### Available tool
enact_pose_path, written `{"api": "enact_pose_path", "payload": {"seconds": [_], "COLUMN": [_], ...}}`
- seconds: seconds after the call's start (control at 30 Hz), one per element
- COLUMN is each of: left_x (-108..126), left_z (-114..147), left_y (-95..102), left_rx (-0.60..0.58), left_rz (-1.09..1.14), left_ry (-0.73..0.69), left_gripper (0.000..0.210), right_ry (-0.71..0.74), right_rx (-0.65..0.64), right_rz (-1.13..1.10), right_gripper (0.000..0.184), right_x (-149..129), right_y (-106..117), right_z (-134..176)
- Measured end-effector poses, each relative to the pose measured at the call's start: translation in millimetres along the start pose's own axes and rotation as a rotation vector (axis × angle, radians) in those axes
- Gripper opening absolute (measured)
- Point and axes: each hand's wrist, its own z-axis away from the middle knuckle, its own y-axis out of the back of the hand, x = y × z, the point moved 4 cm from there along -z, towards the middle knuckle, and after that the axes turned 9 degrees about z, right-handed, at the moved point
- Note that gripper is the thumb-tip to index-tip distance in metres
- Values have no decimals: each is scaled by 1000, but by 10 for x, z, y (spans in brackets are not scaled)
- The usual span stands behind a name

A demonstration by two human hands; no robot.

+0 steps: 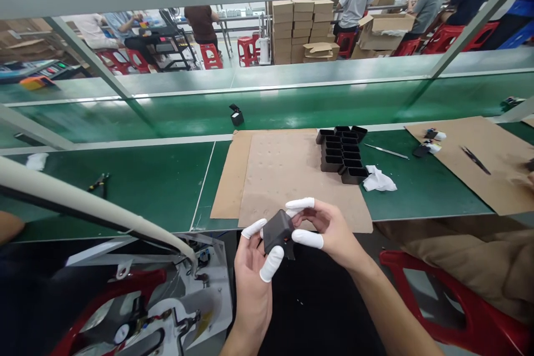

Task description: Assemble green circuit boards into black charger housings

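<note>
While pliers point(99, 182) lie well left of the cardboard sheet point(283, 189), green tabletop point(167, 178) stretches between them, leaving room up to the sheet's left edge. Beyond its far edge stands a small open-lidded box point(237, 118), any print on its pale face too small to read. By the sheet's front edge, the left hand point(254, 264) holds a black case point(276, 231), matte and round-cornered with a small orange spot; the right hand point(324, 228) grips its right side, thumb and fingers parted around it. Black cups point(342, 156) crowd the sheet's right part; a crumpled tissue point(379, 179) lies just past its right edge.
</note>
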Motion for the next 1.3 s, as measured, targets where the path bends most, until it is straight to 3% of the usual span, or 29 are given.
{"api": "enact_pose_path", "payload": {"seconds": [0.13, 0.3, 0.67, 0.8, 0.87, 0.97, 1.07, 1.17, 1.3], "left_x": [-52, -41, -84, -133, -92, 75, 163, 149, 114], "left_z": [13, 31, 20, -168, -390, -806, -1168, -1367, -1367], "left_y": [-16, -62, -147, -86, -11, 81, 167, 282, 365], "left_rx": [82, 86, 82, 68, 64, -33, -141, -206, -188], "left_rz": [31, 39, 90, 74, -61, -501, -1012, -1230, -1189], "left_ry": [-31, -57, -45, -48, -167, -544, -817, -852, -871], "left_gripper": [51, 46, 38, 34, 39, 51, 33, 14, 14], "right_ry": [-91, -106, -17, 8, 55, 115, 110, 95, 80], "right_rx": [-23, -55, -28, -36, 18, 177, 256, 269, 263], "right_rz": [-70, -67, 32, 120, 231, 459, 546, 542, 529], "right_gripper": [46, 44, 36, 37, 36, 35, 34, 31, 29], "right_x": [5, -17, 41, 140, 214, 354, 524, 660, 745], "right_y": [-66, -125, -113, -78, 9, 219, 384, 449, 451], "right_z": [-133, -195, -256, -390, -506, -678, -789, -824, -829]}}
